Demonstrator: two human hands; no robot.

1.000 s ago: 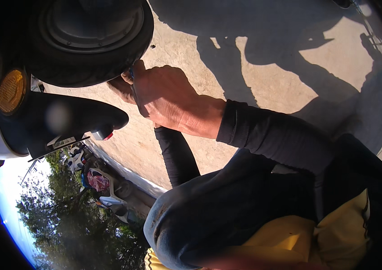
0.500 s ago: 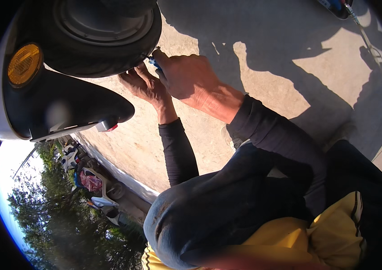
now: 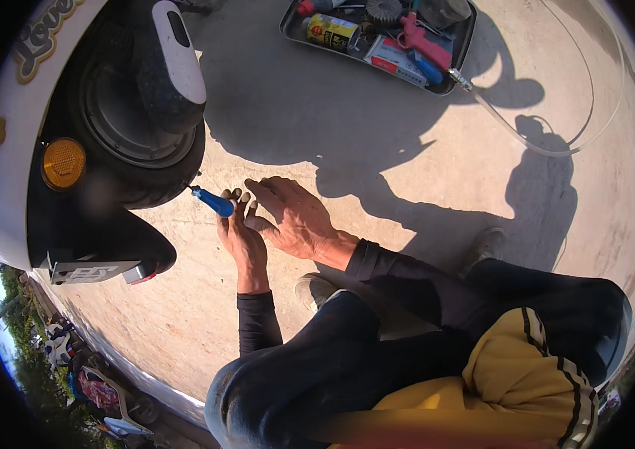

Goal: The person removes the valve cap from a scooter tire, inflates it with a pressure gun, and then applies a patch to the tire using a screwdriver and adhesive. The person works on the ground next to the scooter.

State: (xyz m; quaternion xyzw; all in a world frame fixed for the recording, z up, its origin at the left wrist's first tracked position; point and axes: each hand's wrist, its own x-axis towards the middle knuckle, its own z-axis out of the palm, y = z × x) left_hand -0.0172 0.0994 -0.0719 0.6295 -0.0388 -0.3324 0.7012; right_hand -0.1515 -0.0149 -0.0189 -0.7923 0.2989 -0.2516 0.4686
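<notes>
A blue-handled tool (image 3: 215, 202) with a thin dark shaft slants from the tread of a black tyre (image 3: 154, 196). Its tip meets the rubber; how deep it sits I cannot tell. My left hand (image 3: 245, 251) is closed lightly at the butt of the handle, palm turned up and fingers curled. Just to its right is my right hand (image 3: 296, 218), open and holding nothing, its fingers stretched toward the left fingertips. The wheel belongs to a white and black scooter (image 3: 100, 247) with a round orange reflector (image 3: 63, 164).
At the far side a black tray (image 3: 448, 88) holds a yellow can (image 3: 332, 32), a box and a pink air gun (image 3: 426, 43). A clear hose (image 3: 527, 146) curves from the gun across the concrete. My bent knees (image 3: 257, 389) are near; discarded scooter parts (image 3: 104, 393) lie lower left.
My right hand has let go of the blue handle, opened and drawn back to the right. My left hand has come to the handle's butt. The view has shifted, bringing the tray in.
</notes>
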